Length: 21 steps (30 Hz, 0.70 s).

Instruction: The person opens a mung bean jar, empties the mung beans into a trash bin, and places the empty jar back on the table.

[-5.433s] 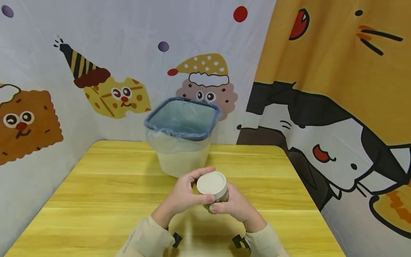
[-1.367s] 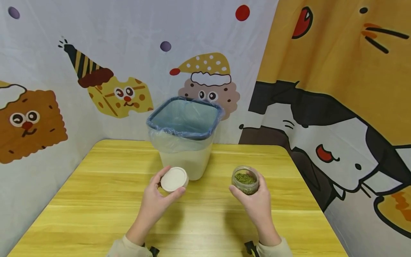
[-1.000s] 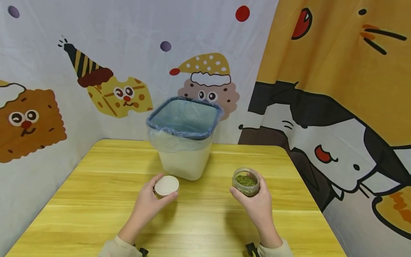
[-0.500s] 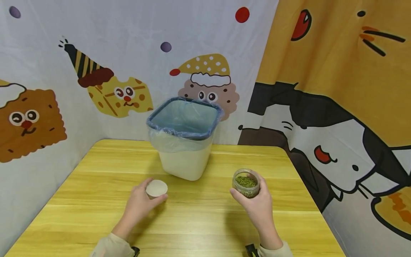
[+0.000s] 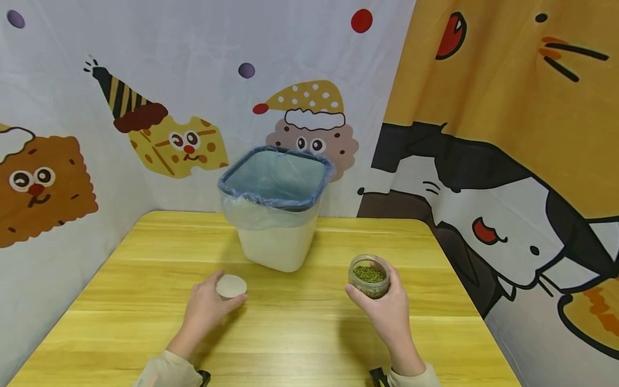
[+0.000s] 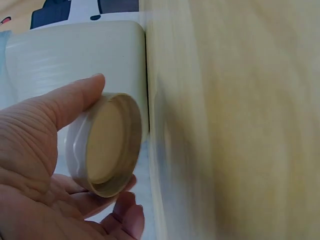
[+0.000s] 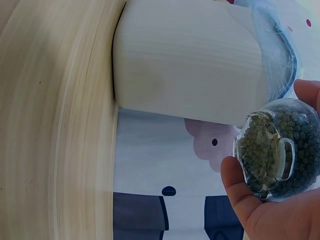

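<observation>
My left hand [image 5: 205,309] pinches a round off-white jar lid [image 5: 231,287] between thumb and fingers, just above the table's left half. In the left wrist view the lid's hollow underside [image 6: 107,142] faces the table. On the right, my right hand [image 5: 387,317] grips a clear jar [image 5: 369,276], uncovered and part filled with small green beans [image 5: 369,274]. The jar is upright and held above the tabletop; its bean-filled base [image 7: 277,150] shows in the right wrist view, apart from the table.
A white bin [image 5: 275,242] with a blue rim and a clear plastic liner stands at the back middle of the wooden table [image 5: 300,344]. Behind it hangs a cartoon-printed cloth [image 5: 193,32], with another printed curtain [image 5: 503,97] to the right.
Both hands held the covered jar together at first. The lid came off; my left hand has carried it left and lower. Lately the right hand and jar have barely moved.
</observation>
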Tool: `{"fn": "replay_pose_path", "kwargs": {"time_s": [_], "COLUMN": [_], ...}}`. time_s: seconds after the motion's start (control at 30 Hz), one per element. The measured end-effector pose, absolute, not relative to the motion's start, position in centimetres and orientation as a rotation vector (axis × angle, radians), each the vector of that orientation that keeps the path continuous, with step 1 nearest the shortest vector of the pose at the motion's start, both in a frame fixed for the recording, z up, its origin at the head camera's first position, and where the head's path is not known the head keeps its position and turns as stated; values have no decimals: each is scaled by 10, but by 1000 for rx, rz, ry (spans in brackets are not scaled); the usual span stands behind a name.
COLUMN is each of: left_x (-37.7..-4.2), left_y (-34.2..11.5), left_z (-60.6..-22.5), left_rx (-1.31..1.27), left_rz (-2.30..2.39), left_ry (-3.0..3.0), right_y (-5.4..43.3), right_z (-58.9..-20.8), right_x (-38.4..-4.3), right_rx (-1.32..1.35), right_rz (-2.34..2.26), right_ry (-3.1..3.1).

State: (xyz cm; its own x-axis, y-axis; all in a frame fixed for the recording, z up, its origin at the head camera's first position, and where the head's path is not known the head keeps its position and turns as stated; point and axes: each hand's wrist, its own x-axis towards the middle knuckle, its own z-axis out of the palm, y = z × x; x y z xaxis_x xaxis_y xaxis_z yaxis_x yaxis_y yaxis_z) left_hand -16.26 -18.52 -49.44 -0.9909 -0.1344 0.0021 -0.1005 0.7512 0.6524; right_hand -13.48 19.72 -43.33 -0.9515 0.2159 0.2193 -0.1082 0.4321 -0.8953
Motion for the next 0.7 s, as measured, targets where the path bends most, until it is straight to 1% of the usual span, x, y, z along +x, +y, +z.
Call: {"fn": "replay_pose_path", "kwargs": {"time_s": [0.33,0.7], "left_x": [-163,-158], "left_y": [-189,-187], "left_z": [-495,-492], "left_rx": [247,213], "left_rz": [-1047,-995], "left_ry": [-2960,-2944], "right_y": [197,196], "right_z": [-433,-433], "right_x": [-135,-133], "right_rx": [-101,-92], "right_rz": [1551,1555], "right_ry": [-2395,-2396]}}
